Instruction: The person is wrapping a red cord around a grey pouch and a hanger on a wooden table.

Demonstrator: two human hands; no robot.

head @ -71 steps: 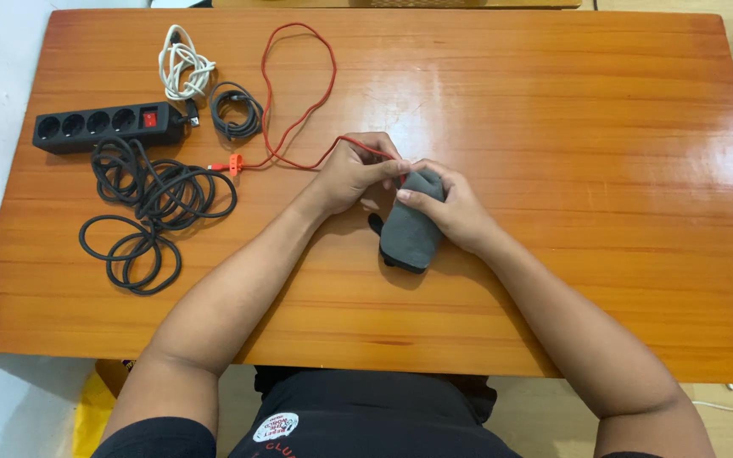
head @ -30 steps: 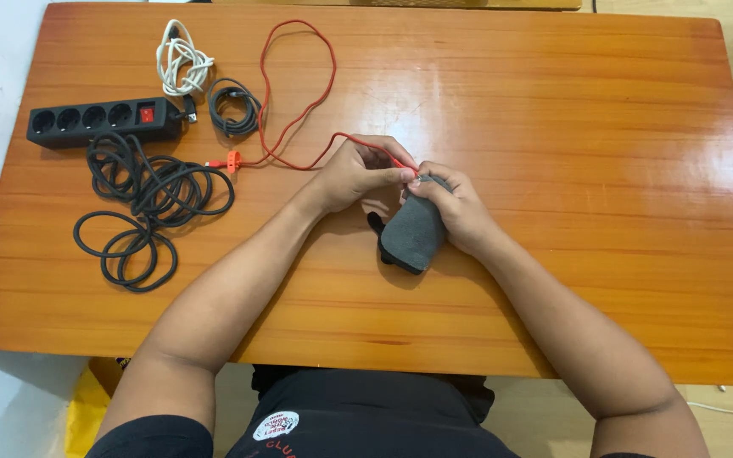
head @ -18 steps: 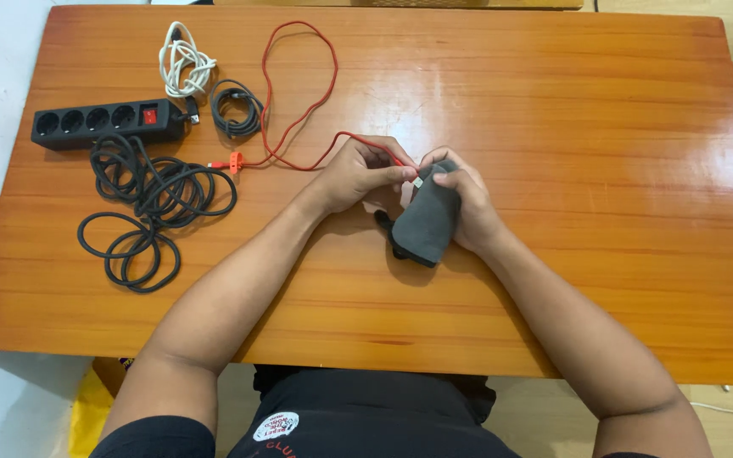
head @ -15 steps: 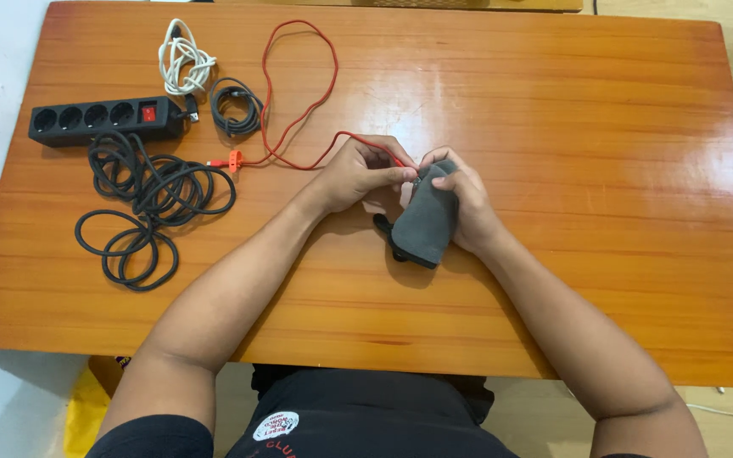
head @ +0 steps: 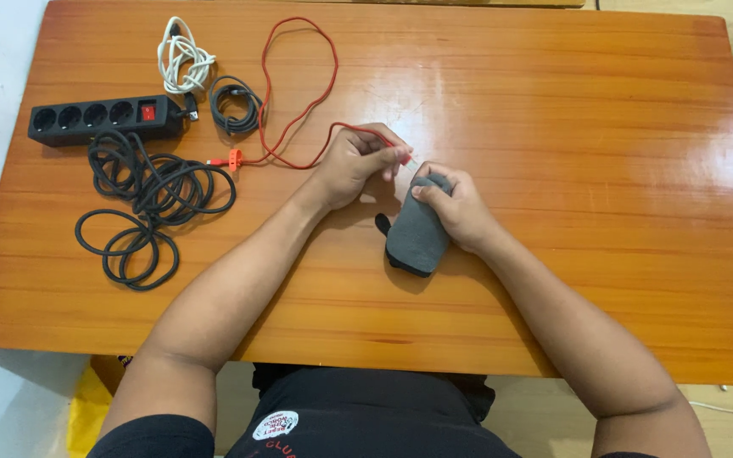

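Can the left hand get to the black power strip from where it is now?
Probably yes. The left hand pinches the red cable, so it would have to let go. The power strip lies uncovered on that side of the table; only cable coils lie around it.

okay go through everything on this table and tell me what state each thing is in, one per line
Left hand: pinching the plug end of the red cable.
Right hand: gripping the grey pouch.
Red cable: uncoiled, looped loosely across the table.
Grey pouch: lying on the table, plug just clear of its top end.
Power strip: flat, sockets empty.
Black cord: in loose coils.
White cable: bundled.
Small dark cable: coiled tight.
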